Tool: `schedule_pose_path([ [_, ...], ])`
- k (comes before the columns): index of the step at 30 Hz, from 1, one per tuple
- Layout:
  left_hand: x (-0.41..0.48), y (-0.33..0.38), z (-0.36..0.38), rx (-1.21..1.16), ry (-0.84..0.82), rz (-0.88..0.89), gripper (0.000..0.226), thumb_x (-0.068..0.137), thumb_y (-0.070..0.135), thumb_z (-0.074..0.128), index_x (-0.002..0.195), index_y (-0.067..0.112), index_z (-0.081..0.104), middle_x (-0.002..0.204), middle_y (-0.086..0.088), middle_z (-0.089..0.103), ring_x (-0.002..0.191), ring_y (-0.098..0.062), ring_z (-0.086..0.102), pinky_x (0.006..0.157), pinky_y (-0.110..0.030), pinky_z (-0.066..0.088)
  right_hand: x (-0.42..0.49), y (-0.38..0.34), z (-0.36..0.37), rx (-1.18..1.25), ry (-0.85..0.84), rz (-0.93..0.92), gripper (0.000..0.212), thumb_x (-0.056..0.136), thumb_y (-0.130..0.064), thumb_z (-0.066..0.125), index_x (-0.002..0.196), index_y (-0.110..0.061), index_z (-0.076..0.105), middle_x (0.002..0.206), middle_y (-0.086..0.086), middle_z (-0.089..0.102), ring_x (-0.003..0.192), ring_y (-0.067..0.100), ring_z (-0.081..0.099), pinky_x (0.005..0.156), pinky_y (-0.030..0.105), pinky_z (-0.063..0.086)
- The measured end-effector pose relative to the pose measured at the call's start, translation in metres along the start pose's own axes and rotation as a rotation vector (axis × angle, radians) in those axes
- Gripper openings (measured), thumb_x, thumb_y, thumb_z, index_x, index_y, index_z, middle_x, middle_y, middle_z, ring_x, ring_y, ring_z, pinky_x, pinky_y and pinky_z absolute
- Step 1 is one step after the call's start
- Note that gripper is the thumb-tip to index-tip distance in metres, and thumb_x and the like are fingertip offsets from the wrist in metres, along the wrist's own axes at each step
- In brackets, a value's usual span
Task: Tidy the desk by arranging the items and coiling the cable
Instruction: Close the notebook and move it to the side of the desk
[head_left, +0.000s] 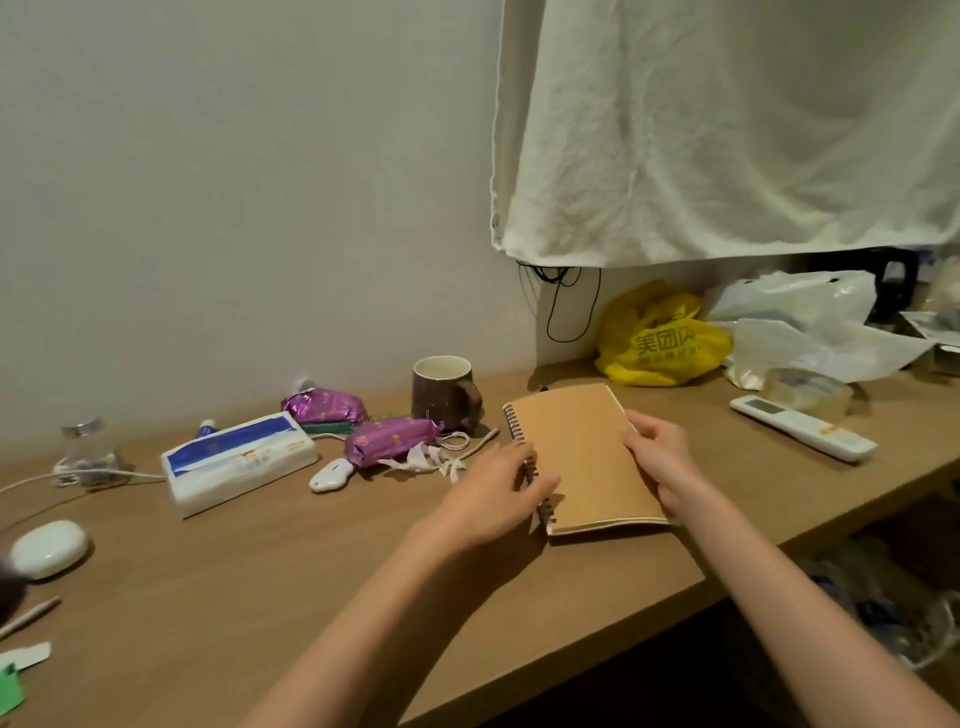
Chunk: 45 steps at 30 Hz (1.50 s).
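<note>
The spiral notebook (582, 457) is recorded at the right-centre of the desk (260, 571), closed, kraft cover up, its near corner close to the front edge; whether it rests flat or is slightly raised cannot be told. The step in hand is judged to be squaring or repositioning it. The white cable (104, 474) is noted well apart at the far left, uncoiled, and a short looped cord (457, 441) lies beside the brown mug (447, 392). Risks are assessed as follows: if the notebook is slid back, the mug just behind it could be knocked and the cord and paper scraps (426, 460) dragged along; if it is shifted forward, it could be tipped off the edge. The left hand (498, 493) is laid over the wire binding, fingers curled together around it. The right hand (660, 457) is clamped on the opposite long edge, thumb on the cover, fingers wrapped at the side. Both forearms are extended forward and converge on it.
</note>
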<state>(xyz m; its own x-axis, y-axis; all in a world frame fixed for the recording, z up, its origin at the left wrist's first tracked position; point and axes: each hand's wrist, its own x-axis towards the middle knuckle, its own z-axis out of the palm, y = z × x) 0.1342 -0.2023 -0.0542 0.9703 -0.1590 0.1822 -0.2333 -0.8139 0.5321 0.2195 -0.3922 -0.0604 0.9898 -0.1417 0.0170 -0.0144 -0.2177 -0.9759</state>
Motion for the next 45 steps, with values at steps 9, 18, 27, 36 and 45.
schedule_pose_path([
  [9, 0.022, 0.002, 0.036, 0.197, -0.162, -0.074, 0.109, 0.073, 0.076, 0.050, 0.149, 0.010, 0.008, 0.158, -0.010, 0.006, 0.146, -0.024, 0.000, 0.116, -0.038, 0.014, 0.053, 0.014, 0.008, -0.276, -0.036, -0.021, 0.034, 0.095, -0.014, 0.049, 0.127, -0.009, 0.059, 0.126, 0.008, 0.062, 0.109, 0.024, 0.056, 0.098, 0.040, 0.045],
  [18, 0.038, -0.016, 0.042, 0.173, -0.137, -0.070, 0.099, 0.076, 0.079, 0.040, 0.151, 0.022, 0.008, 0.159, -0.008, -0.002, 0.146, -0.020, -0.006, 0.117, -0.036, 0.005, 0.076, 0.021, 0.017, -0.866, -0.057, -0.093, 0.044, 0.100, -0.036, 0.036, 0.141, -0.025, 0.044, 0.146, 0.015, 0.035, 0.133, 0.035, 0.030, 0.109, 0.043, 0.026],
  [27, 0.036, -0.029, 0.038, 0.072, -0.102, -0.013, 0.114, 0.066, 0.081, 0.051, 0.151, 0.020, 0.005, 0.159, 0.002, 0.010, 0.146, -0.014, 0.007, 0.119, -0.035, 0.014, 0.017, 0.006, -0.001, -1.021, -0.295, -0.405, 0.046, 0.095, -0.048, 0.044, 0.140, -0.042, 0.040, 0.154, -0.002, 0.030, 0.140, 0.025, 0.025, 0.113, 0.048, 0.021],
  [36, 0.028, -0.042, 0.031, 0.229, -0.083, 0.049, 0.072, 0.091, 0.061, 0.034, 0.150, 0.024, 0.016, 0.158, 0.005, 0.016, 0.145, -0.014, 0.010, 0.119, -0.035, 0.010, -0.017, 0.025, -0.011, -1.080, -0.420, -0.461, 0.052, 0.091, -0.060, 0.037, 0.141, -0.054, 0.025, 0.159, -0.004, 0.016, 0.146, 0.029, 0.014, 0.117, 0.044, 0.014],
  [45, 0.028, -0.043, 0.036, 0.264, -0.014, 0.024, 0.060, 0.094, 0.055, 0.031, 0.148, 0.029, 0.024, 0.157, 0.007, 0.020, 0.145, -0.013, 0.012, 0.119, -0.034, 0.008, 0.051, 0.030, 0.001, -0.916, -0.430, -0.484, 0.041, 0.094, -0.054, 0.038, 0.135, -0.050, 0.041, 0.156, -0.003, 0.026, 0.146, 0.025, 0.017, 0.119, 0.047, 0.011],
])
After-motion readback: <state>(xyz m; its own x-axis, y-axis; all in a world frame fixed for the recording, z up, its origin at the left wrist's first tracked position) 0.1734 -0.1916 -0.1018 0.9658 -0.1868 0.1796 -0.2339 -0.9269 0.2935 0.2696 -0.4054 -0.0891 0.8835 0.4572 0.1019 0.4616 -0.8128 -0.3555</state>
